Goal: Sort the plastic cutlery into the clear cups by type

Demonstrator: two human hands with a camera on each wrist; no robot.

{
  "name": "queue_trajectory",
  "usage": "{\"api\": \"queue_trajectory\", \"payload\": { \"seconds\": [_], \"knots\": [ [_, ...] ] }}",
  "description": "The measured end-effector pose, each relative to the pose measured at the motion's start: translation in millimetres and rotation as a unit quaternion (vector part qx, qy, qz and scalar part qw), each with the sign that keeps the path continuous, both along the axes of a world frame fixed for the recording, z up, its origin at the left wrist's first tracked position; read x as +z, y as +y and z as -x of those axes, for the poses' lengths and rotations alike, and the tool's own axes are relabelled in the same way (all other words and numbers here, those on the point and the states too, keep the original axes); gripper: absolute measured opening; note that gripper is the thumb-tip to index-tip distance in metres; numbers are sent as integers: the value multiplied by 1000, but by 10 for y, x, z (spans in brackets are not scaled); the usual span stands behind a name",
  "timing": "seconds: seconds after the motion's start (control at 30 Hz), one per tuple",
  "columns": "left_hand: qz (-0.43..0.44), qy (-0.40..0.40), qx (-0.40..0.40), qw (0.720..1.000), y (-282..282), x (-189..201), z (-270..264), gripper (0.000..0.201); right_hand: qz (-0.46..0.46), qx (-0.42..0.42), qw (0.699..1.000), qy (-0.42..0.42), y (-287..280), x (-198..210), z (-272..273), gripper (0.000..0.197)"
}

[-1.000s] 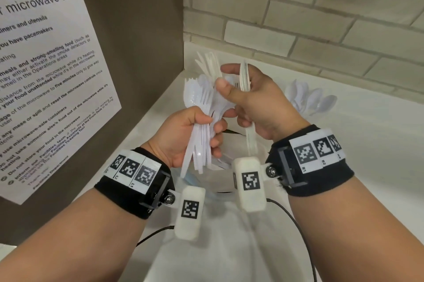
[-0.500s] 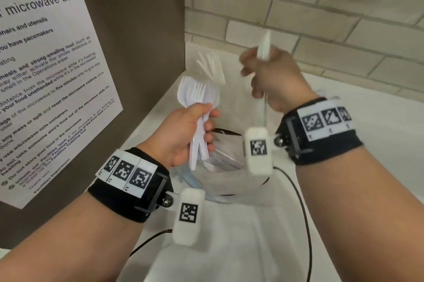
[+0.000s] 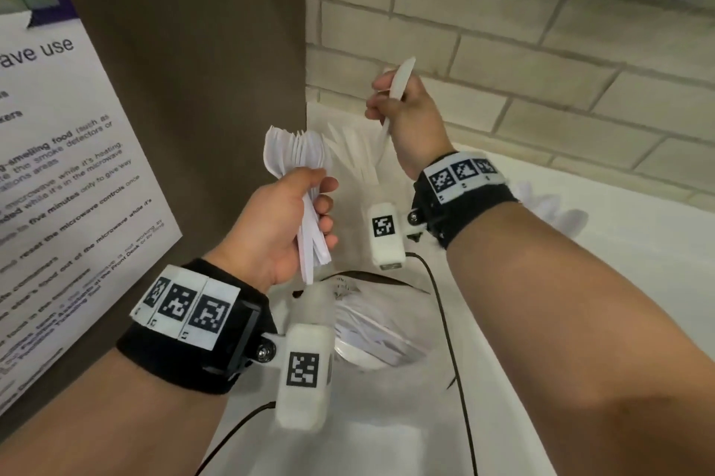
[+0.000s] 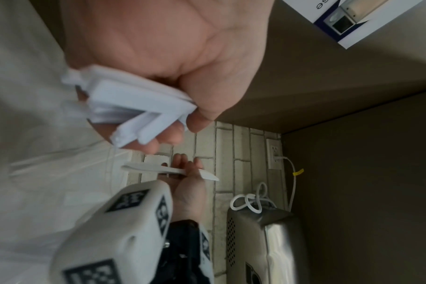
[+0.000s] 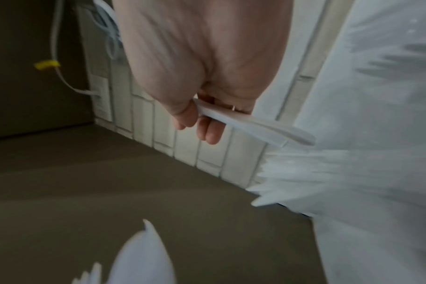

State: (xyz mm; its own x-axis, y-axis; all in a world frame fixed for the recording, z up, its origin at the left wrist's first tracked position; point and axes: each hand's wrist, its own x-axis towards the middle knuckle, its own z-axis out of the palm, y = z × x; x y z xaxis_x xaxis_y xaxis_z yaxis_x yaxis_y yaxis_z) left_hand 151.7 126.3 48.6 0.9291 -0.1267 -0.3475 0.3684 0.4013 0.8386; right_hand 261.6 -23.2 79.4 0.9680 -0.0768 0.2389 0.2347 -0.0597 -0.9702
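My left hand (image 3: 305,216) grips a bundle of white plastic forks (image 3: 295,150) by the handles, tines up; the left wrist view shows the fork handles (image 4: 139,111) inside the curled fingers. My right hand (image 3: 392,106) is raised higher and further back, holding a single white plastic knife (image 3: 401,79) upright, seen too in the right wrist view as the knife (image 5: 255,124). Just below it, several knives (image 3: 354,156) fan out of a clear cup in the back corner. Spoons (image 3: 549,204) stand to the right, partly hidden by my right wrist.
A clear bag (image 3: 371,340) with loose white cutlery lies on the white counter (image 3: 619,301) under my hands. A brown panel with a microwave notice (image 3: 77,185) stands on the left, a brick wall (image 3: 541,50) behind. A metal appliance (image 4: 268,246) and a wall outlet (image 4: 274,153) show in the left wrist view.
My right hand has drawn one knife out of the bundle and lifted it up and back over the cup of knives. The left hand still holds the forks.
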Motion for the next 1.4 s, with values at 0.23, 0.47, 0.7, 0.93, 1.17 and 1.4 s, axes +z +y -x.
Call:
{"api": "queue_trajectory", "payload": {
  "seconds": [0.23,0.47,0.7,0.93,1.17,1.4],
  "knots": [
    [3,8,3,1000,-65,-68,-85,19,126,1,977,171,-21,-287,-99,42],
    [22,5,-36,999,-123,-78,-55,22,93,-27,988,116,-123,-11,179,45],
    [90,-36,-178,979,-221,5,28,24,80,-2,996,44,-309,152,806,19],
    [37,-72,-185,979,-388,-17,40,30,135,-49,990,1,-415,68,1012,6],
    [26,-66,-138,988,-504,-50,27,25,127,4,990,62,-449,16,1026,12],
    [-30,-72,-75,994,-565,-46,24,24,117,-120,986,4,-357,-116,985,22]
  ]
}}
